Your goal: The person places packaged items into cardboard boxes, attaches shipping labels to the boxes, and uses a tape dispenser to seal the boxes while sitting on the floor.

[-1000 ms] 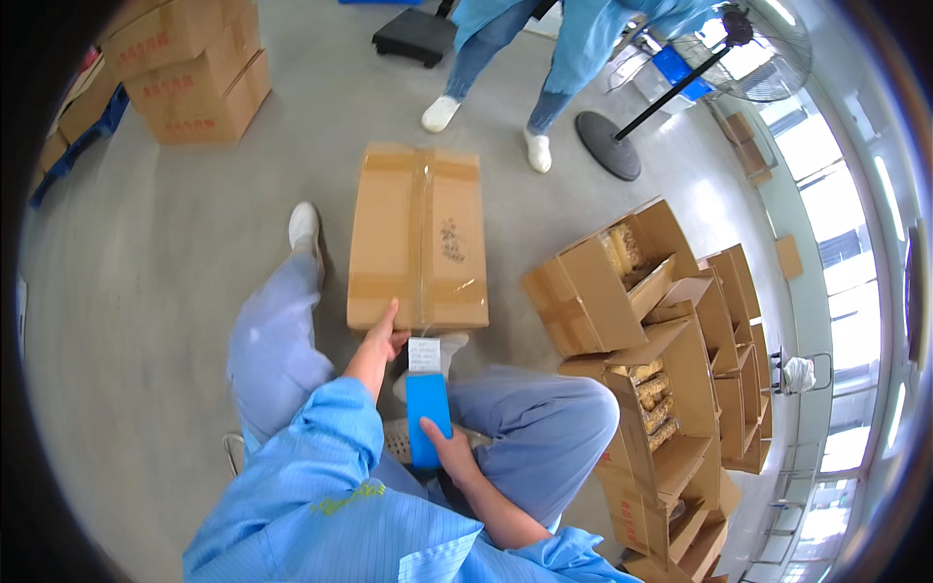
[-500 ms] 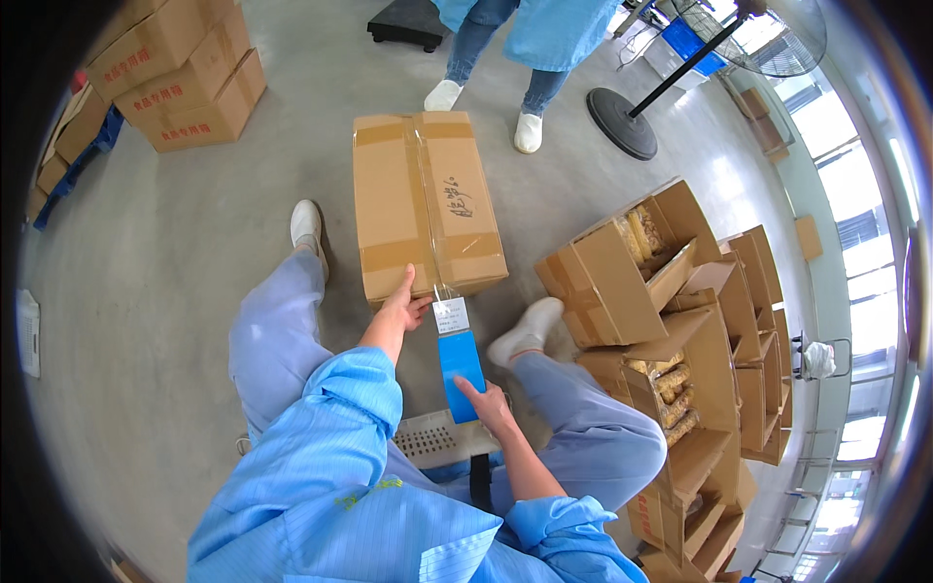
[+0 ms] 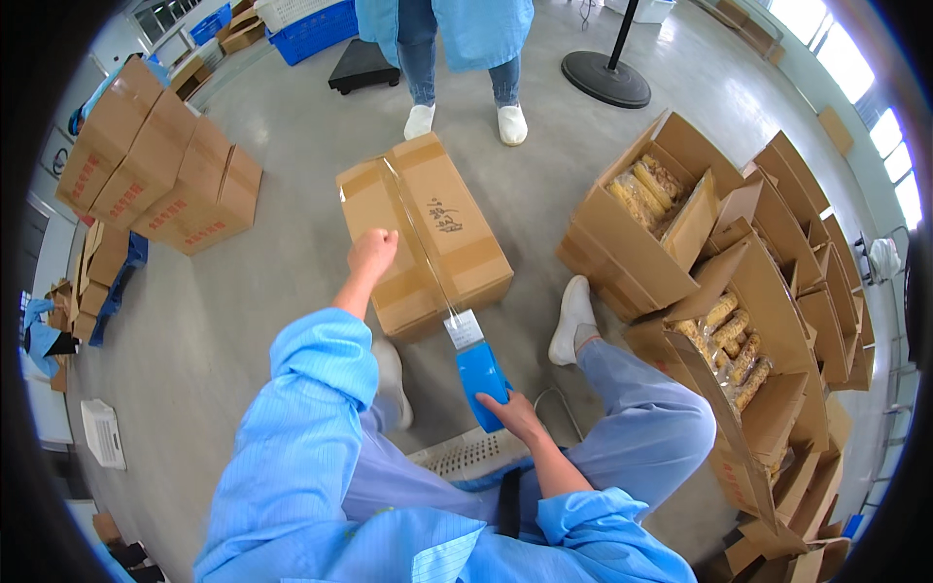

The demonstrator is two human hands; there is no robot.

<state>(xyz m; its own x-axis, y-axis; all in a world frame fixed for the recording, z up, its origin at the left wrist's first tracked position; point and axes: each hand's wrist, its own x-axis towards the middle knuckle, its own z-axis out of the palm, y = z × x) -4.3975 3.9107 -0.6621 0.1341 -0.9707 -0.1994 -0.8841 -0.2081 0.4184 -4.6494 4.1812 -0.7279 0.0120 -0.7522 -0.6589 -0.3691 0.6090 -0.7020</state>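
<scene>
A closed cardboard box (image 3: 442, 214) lies on the floor before me, with clear tape along its top seam and dark handwriting on one flap. My left hand (image 3: 373, 255) is curled into a fist over the box's left side; nothing shows in it. My right hand (image 3: 513, 413) grips a blue tape dispenser (image 3: 476, 374) below the box's near edge. A white label (image 3: 464, 329) sits at the dispenser's front end, where a strip of clear tape runs up onto the box.
Open boxes (image 3: 641, 219) with bagged, yellowish-brown food stand at the right. Stacked cartons (image 3: 165, 170) are at the left. A person in white shoes (image 3: 420, 120) stands beyond the box, near a black platform scale (image 3: 363, 66) and a round black stand base (image 3: 604, 80). Beneath me is a white perforated crate (image 3: 476, 455).
My left hand has left the box's near edge, moved up its left side and closed into a fist. My right hand still holds the dispenser. The box appears more tilted, and the view has shifted.
</scene>
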